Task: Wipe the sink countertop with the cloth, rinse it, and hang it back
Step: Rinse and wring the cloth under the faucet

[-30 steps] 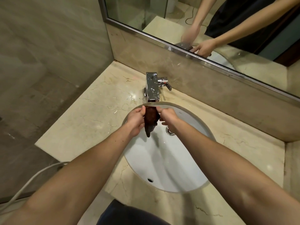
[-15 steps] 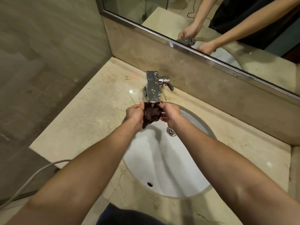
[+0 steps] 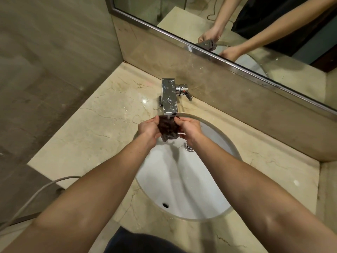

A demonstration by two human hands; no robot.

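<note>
A dark brown cloth (image 3: 168,129), wet and bunched, hangs under the chrome faucet (image 3: 169,96), and a thin stream of water falls onto its top. My left hand (image 3: 148,129) pinches the cloth's left edge and my right hand (image 3: 189,129) pinches its right edge, spreading it between them. Both hands are over the back of the white oval sink (image 3: 184,181). The beige marble countertop (image 3: 87,136) surrounds the basin and looks damp near the faucet.
The faucet lever (image 3: 186,91) sticks out to the right. A drain (image 3: 188,147) sits below my right hand. A mirror (image 3: 255,30) runs along the back wall. A grey hose (image 3: 34,196) hangs off the counter's left edge. Tiled wall stands on the left.
The hands lifted the cloth from lower in the basin to just under the spout and spread it wider; the cloth's hanging tail has been gathered up.
</note>
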